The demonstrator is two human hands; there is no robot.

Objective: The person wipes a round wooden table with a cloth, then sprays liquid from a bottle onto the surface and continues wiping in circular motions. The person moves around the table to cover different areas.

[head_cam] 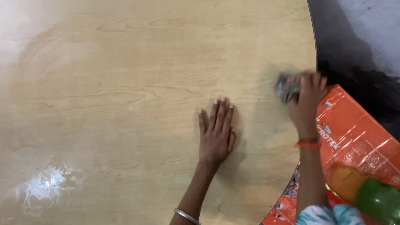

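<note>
We press our left hand (216,139) flat, fingers spread, on the desk (111,91); our right hand (305,102) clutches a blurred grey cloth (287,87) near the desk edge, long axis unclear.

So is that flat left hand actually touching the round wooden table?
Touching. The head view shows the left hand lying palm down, fingers spread flat against the round pale wooden table, with no gap beneath it.

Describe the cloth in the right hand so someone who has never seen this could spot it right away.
Start at the big round wooden table and follow its right edge toward the orange box on the floor. There the right hand grips a small grey cloth, crumpled and blurred, the only grey thing on the pale wood.
</note>
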